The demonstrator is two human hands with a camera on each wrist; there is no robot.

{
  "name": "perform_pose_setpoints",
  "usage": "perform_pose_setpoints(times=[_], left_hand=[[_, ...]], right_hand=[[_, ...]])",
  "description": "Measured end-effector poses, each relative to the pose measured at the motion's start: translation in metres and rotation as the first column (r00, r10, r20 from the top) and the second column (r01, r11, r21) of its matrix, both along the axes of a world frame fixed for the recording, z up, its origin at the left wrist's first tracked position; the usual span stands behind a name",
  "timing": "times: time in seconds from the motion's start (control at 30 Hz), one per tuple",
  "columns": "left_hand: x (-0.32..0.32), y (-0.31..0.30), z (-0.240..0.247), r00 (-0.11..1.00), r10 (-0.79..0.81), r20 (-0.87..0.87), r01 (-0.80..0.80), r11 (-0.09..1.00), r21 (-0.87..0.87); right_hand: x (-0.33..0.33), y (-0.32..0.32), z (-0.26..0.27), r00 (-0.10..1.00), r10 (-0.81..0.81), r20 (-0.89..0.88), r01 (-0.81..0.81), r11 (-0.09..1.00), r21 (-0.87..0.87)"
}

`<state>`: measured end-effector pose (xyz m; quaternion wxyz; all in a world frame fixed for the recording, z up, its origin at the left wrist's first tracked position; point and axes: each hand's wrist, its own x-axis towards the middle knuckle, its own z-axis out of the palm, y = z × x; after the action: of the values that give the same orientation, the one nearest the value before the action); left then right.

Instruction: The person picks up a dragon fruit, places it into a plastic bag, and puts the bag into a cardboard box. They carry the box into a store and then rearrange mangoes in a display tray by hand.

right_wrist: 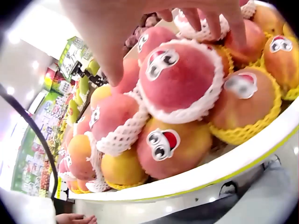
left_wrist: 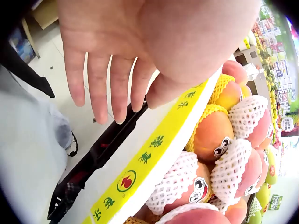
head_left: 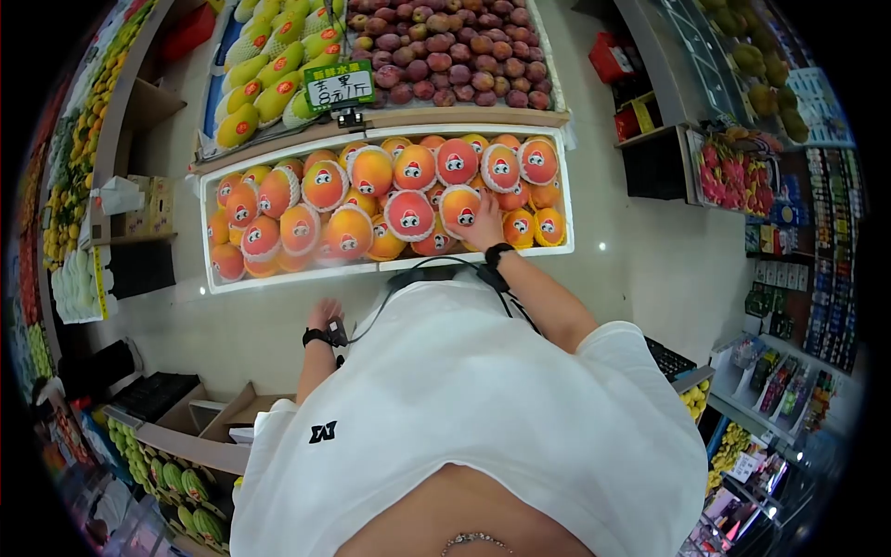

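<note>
In the head view, the right hand [head_left: 483, 228] is over the front of a white box [head_left: 390, 266] of red-orange fruit, its fingers at the side of a fruit [head_left: 459, 206] in a white foam net. From the right wrist, the hand [right_wrist: 124, 23] spreads above a red fruit [right_wrist: 182, 81] with a cartoon-eye sticker; whether it touches is unclear. The left hand [head_left: 325, 314] hangs in front of the box, holding nothing. Its fingers [left_wrist: 96, 88] are extended in the left wrist view, beside the box's yellow-printed side [left_wrist: 152, 149].
Behind the box are dark red plums [head_left: 445, 56], green-yellow mangoes [head_left: 278, 70] and a green price sign [head_left: 339, 85]. Dragon fruit [head_left: 733, 176] stands at the right, shelves of fruit line the left. Tiled floor [head_left: 603, 269] shows around the box.
</note>
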<state>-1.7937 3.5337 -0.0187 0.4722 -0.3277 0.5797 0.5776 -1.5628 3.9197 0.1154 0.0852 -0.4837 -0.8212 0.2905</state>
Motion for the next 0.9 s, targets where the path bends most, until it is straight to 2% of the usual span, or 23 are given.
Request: perform_pose_setpoints(times=[0.03, 0.07, 0.13, 0.23, 0.37, 0.47, 0.67, 0.9], left_hand=[[0.003, -0.004, 0.001, 1.000, 0.013, -0.009, -0.013, 1.000, -0.016], [0.006, -0.005, 0.003, 1.000, 0.024, -0.017, -0.025, 0.999, -0.031], [0.008, -0.012, 0.011, 0.998, 0.054, -0.012, -0.055, 0.998, -0.032], [0.011, -0.028, 0.015, 0.996, 0.092, 0.002, -0.092, 0.996, 0.022], [0.016, -0.043, 0.018, 0.996, 0.086, 0.010, -0.085, 0.996, -0.036], [0.024, -0.040, 0.032, 0.995, 0.098, 0.035, -0.094, 0.990, -0.101], [0.007, -0.047, 0.007, 0.993, 0.099, 0.070, -0.094, 0.993, -0.077], [0.000, -0.030, 0.029, 1.000, -0.004, -0.003, 0.004, 0.995, -0.095]], right_hand=[[-0.011, -0.005, 0.003, 0.989, -0.059, 0.139, 0.069, 0.995, -0.067], [-0.021, -0.010, 0.000, 0.990, -0.050, 0.134, 0.059, 0.996, -0.068], [-0.035, -0.017, -0.013, 0.967, -0.192, 0.168, 0.202, 0.979, -0.040], [-0.039, -0.019, -0.014, 0.960, -0.204, 0.192, 0.216, 0.975, -0.045], [-0.042, -0.015, -0.018, 0.937, -0.200, 0.286, 0.225, 0.973, -0.055], [-0.042, -0.014, -0.018, 0.936, -0.199, 0.289, 0.225, 0.972, -0.060], [-0.045, -0.016, -0.023, 0.940, -0.244, 0.238, 0.260, 0.965, -0.034], [-0.041, -0.021, -0.021, 0.946, -0.290, 0.148, 0.283, 0.957, 0.065]])
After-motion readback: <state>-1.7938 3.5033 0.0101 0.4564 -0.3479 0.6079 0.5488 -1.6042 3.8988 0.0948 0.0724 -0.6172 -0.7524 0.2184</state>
